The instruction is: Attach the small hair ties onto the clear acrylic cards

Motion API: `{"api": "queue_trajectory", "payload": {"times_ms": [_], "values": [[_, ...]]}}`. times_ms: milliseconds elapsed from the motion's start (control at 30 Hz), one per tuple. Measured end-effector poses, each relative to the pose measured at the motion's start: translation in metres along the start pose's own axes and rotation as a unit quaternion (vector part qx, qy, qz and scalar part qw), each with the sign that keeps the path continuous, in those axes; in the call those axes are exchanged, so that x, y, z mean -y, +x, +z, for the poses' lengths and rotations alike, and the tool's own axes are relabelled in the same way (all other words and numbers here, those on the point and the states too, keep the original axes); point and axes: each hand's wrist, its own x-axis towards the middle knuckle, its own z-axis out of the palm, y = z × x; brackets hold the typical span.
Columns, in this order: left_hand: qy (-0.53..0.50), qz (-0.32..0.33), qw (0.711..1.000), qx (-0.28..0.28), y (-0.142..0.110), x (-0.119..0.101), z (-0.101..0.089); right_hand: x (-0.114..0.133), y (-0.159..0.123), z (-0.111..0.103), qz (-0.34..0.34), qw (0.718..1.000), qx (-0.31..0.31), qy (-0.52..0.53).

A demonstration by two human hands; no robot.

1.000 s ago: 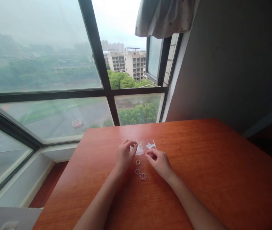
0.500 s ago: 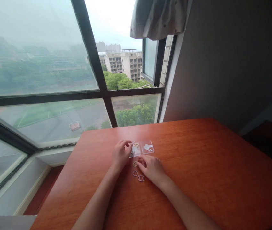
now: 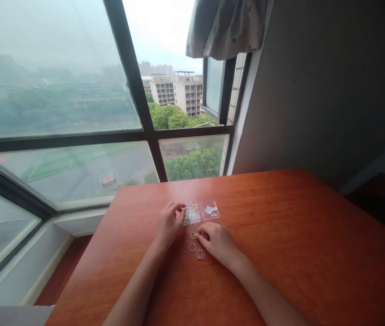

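Observation:
A small clear plastic box lies open on the table, its lid folded out to the right with a white printed shape on it. Several pale yellow and greenish ring-shaped bands that look like hair ties are inside. My left hand is closed at the box's left edge, thumb and forefinger on its rim and hiding that side. In front of the box, my right hand pinches the right edge of a pale yellow hair tie. Three purple hair ties lie closer to me, two of them overlapping.
The reddish-brown wooden table extends wide to the right. Beyond its far and left edges stand dark-framed windows, one pane open outward. A grey curtain hangs above, and a plain wall rises at the right.
My left fingers have drawn back slightly from over the box, showing more of its inside. My right fingertips have shifted a little on the yellow hair tie. The view has tilted slightly.

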Motion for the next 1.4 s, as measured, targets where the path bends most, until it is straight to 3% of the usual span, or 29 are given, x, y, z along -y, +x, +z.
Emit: {"api": "queue_trajectory", "payload": {"times_ms": [267, 433, 600, 767, 1033, 1167, 1400], "values": [[-0.044, 0.036, 0.998, 0.023, -0.002, -0.006, 0.000, -0.010, 0.002, -0.003, 0.005, 0.998, -0.033, 0.054], [-0.103, 0.094, 0.985, 0.100, -0.005, -0.018, 0.000, -0.013, 0.007, -0.005, 0.015, 0.987, -0.104, 0.119], [-0.126, 0.127, 0.971, 0.158, -0.007, -0.025, 0.003, -0.011, 0.007, -0.008, 0.007, 0.981, -0.128, 0.143], [-0.108, 0.118, 0.978, 0.132, -0.008, -0.023, 0.008, -0.011, 0.007, -0.008, 0.014, 0.982, -0.124, 0.140], [-0.047, 0.021, 0.999, -0.008, 0.002, -0.007, 0.011, -0.010, 0.005, -0.001, 0.030, 0.994, -0.072, 0.082], [-0.010, 0.007, 1.000, -0.004, 0.008, -0.001, 0.015, -0.005, 0.003, 0.003, 0.034, 0.998, -0.034, 0.036], [0.017, 0.000, 1.000, 0.002, 0.009, -0.001, 0.016, 0.001, 0.001, 0.003, 0.044, 0.999, -0.030, 0.003]]}}
